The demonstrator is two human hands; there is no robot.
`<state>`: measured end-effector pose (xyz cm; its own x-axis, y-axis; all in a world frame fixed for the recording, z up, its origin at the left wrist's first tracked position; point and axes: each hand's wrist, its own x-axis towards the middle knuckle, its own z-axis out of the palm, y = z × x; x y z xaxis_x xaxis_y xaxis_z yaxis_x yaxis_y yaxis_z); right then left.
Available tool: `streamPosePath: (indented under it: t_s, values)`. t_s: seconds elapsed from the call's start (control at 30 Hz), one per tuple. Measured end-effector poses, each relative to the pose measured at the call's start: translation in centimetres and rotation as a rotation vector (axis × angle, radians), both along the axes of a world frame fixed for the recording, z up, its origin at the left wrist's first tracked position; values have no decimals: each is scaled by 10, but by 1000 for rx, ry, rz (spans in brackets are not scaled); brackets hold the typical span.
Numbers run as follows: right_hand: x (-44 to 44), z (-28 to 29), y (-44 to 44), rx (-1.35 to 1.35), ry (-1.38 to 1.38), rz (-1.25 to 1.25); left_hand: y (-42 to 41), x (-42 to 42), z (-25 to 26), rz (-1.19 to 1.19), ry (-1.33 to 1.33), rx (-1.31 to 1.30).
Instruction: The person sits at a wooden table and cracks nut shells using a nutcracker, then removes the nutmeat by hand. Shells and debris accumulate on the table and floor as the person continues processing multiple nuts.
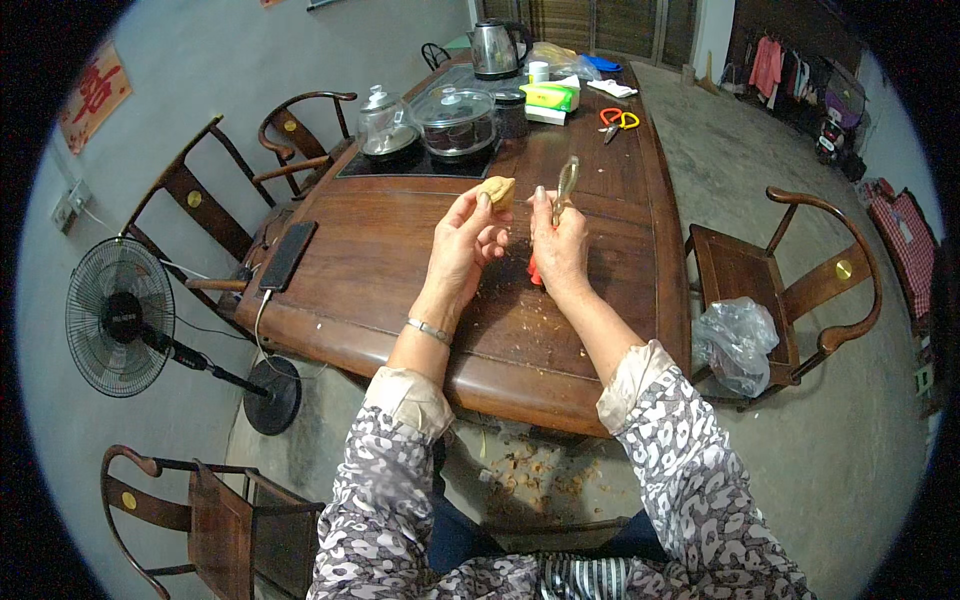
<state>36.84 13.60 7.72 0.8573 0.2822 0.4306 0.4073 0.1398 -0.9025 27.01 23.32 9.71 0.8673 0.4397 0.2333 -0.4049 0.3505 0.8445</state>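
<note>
My left hand [471,229] pinches a pale yellow-brown, lumpy piece of produce [499,192] between thumb and fingers, above the dark wooden table [360,247]. Its exact kind is not clear. Close by on the right, my right hand [561,240] is closed around a slim hand tool [568,178]. A long, shiny, loop-like end of it points up and away from me. A red part [535,270] shows below the fist, and the middle is hidden by my fingers. The tool and the produce are apart. Small crumbs lie on the wood under both hands.
A glass pot [459,124], a glass kettle [386,127], a steel kettle [495,51], a tissue pack [551,95] and scissors [618,124] stand or lie farther back. A phone [289,255] charges at left. Wooden chairs [750,277] and a fan [121,319] flank the table. Peelings [540,476] litter the floor.
</note>
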Motion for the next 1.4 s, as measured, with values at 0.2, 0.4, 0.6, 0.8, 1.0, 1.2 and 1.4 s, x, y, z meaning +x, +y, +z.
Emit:
streamPosePath:
  t_s: [0.2,0.4,0.6,0.8,1.0,1.2,1.4]
  values:
    - [-9,8,-1,162,198,292,-11,0,2,151,-2,148]
    - [-2,2,1,198,63,360,-8,0,2,107,-4,125]
    - [-8,5,-1,200,44,337,-3,-2,1,94,-33,48]
    - [5,-8,-1,-2,-82,25,-1,2,0,-3,-87,4]
    - [-7,-6,-5,-178,-217,-27,0,-1,0,59,-107,15]
    - [-2,-4,-12,-431,-278,-89,-2,0,3,80,-99,14]
    - [-9,20,-25,-559,-515,-227,-2,-2,4,83,-72,31]
